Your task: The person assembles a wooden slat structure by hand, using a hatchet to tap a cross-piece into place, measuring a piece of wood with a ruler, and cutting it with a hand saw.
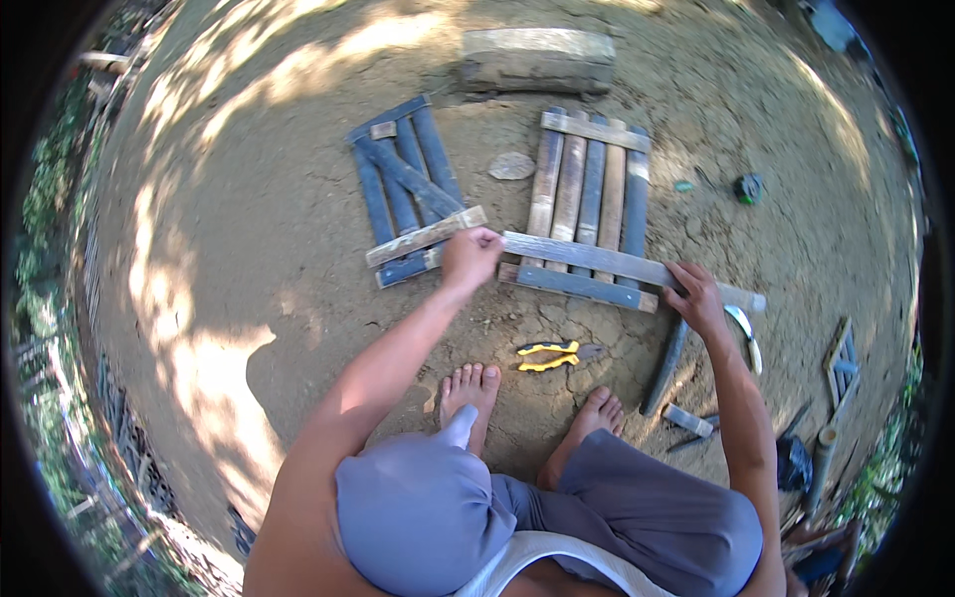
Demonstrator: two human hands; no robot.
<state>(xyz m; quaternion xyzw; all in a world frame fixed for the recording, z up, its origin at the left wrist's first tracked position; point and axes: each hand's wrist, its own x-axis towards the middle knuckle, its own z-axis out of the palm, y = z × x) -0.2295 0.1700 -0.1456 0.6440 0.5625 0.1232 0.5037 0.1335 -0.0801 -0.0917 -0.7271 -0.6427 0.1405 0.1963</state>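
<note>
A long flat bamboo slat [597, 257] lies across the lower part of a slatted panel [587, 204] on the ground. My right hand [696, 297] is closed over the slat toward its right end. At the left end, my left hand [472, 259] makes a pinch with its fingertips right beside the tip; what they hold, if anything, is too small to tell. Left of that hand lies a second slatted panel [406, 184] with a diagonal brace and a pale crosspiece [423, 237]. Yellow-and-black pliers [557, 354] rest on the ground in front of my feet.
A thick log [537, 62] lies beyond the panels. A flat stone [511, 166] sits between them. On the right are a dark round object [748, 189], a curved blade [746, 338], a dark curved stick [667, 368] and a short offcut [688, 420].
</note>
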